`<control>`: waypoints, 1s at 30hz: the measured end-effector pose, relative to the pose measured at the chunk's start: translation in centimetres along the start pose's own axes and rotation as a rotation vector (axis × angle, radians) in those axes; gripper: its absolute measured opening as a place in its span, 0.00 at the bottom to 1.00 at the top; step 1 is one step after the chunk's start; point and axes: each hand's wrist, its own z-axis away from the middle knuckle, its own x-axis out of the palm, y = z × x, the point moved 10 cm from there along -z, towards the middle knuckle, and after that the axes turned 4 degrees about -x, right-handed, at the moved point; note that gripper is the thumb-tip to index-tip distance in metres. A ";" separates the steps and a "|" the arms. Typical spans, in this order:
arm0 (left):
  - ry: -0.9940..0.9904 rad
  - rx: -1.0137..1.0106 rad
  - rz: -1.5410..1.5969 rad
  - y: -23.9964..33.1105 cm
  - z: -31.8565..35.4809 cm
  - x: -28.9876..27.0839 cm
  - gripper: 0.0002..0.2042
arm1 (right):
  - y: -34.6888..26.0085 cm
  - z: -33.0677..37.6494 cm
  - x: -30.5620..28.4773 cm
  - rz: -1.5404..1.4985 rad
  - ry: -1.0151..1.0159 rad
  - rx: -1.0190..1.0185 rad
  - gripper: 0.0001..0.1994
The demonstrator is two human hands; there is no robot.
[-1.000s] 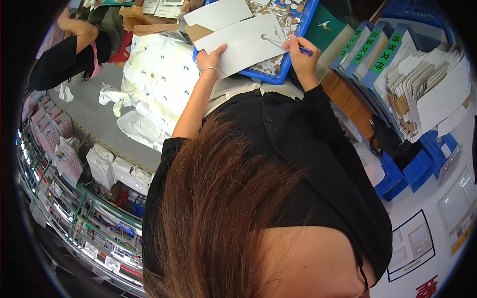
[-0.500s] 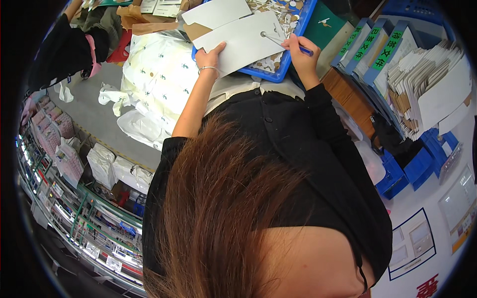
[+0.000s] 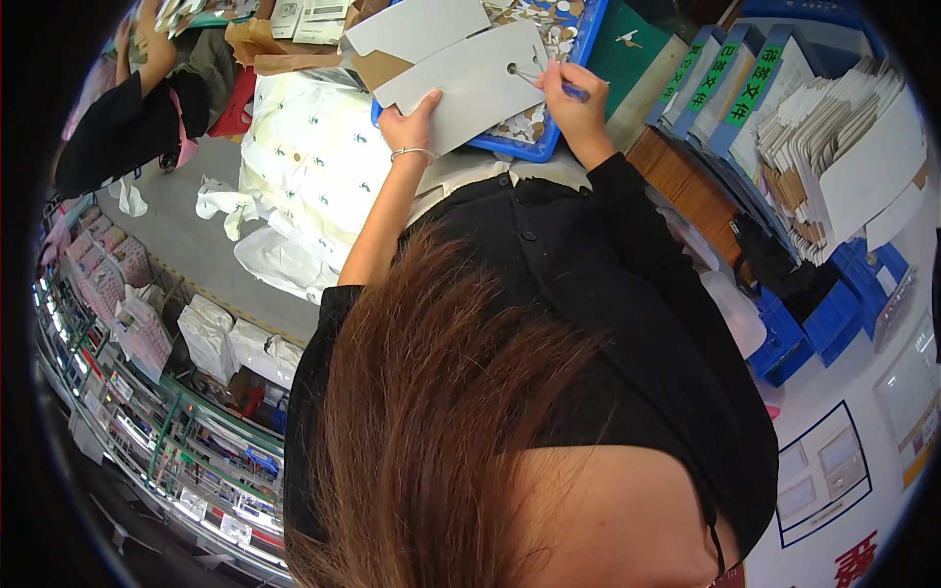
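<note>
A folded white card sheet (image 3: 469, 93) with a brown inner side lies across a blue tray (image 3: 588, 59). My left hand (image 3: 410, 122) grips its lower left edge, the thumb lying on top. In my right hand (image 3: 576, 110) is a blue-handled tool (image 3: 575, 93) with a thin metal shank; its exact kind is unclear. The metal tip reaches toward a small round hole (image 3: 512, 69) near the sheet's right end. Small white and brown cut-out pieces (image 3: 520, 125) fill the tray beneath, partly hidden by the sheet.
Blue file boxes (image 3: 745, 93) and a stack of white cards (image 3: 833, 147) stand to the right. On the left lies a white printed plastic bag (image 3: 314, 176). A person in black (image 3: 127, 137) works at the far left, near brown paper (image 3: 284, 49).
The card sheet and both hands have shifted slightly left in view, as has much of the surroundings. My right hand has turned a little around the tool, whose tip stays near the hole.
</note>
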 end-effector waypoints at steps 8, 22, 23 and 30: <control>-0.001 0.045 -0.023 2.0 0.8 -1.2 0.20 | -1.1 -0.1 -4.8 -0.392 0.144 0.196 0.10; -0.008 -0.252 -0.029 -2.7 -2.6 0.0 0.21 | 1.0 0.4 -3.0 -0.237 0.051 0.094 0.12; -0.006 -0.253 -0.030 -2.7 -2.7 0.1 0.21 | 1.2 0.3 -3.0 -0.238 0.050 0.095 0.12; -0.055 -0.305 -0.039 -2.6 -2.2 0.7 0.22 | 3.0 0.3 -2.4 -0.263 0.062 0.139 0.11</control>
